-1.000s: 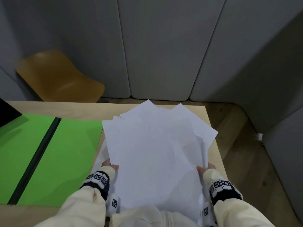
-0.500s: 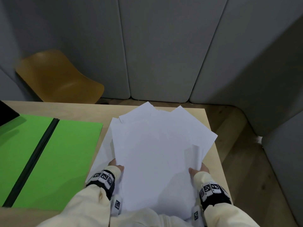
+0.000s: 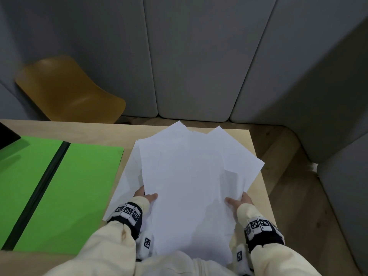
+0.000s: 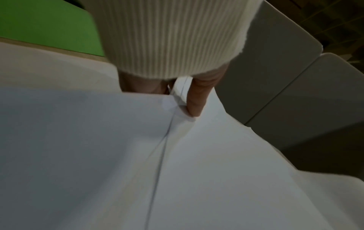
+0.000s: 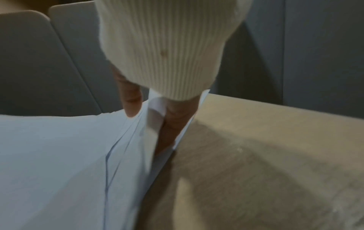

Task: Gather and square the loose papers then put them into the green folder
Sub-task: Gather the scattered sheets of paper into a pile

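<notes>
A fanned sheaf of white papers [image 3: 191, 176] is raised over the right half of the wooden table [image 3: 95, 132], its far corners splayed out. My left hand [image 3: 146, 195] pinches the sheaf's left edge, thumb on top and fingers underneath; the left wrist view shows the thumb [image 4: 197, 99] pressing on the papers [image 4: 177, 163]. My right hand [image 3: 238, 201] pinches the right edge, with the thumb [image 5: 131, 102] above the papers [image 5: 69, 155] and a finger [image 5: 171, 130] below. The green folder [image 3: 65, 186] lies open and flat on the table's left half, apart from the sheaf.
A yellow chair [image 3: 65, 88] stands beyond the table's far left edge. Grey padded wall panels [image 3: 199, 56] close off the back and the right side. A black object [image 3: 7, 134] juts in at the far left. Wooden floor [image 3: 288, 196] lies right of the table.
Both hands have shifted the sheaf slightly to the right, off the folder's right edge. Their thumbs now lie on top of the sheets. The fan looks a little narrower.
</notes>
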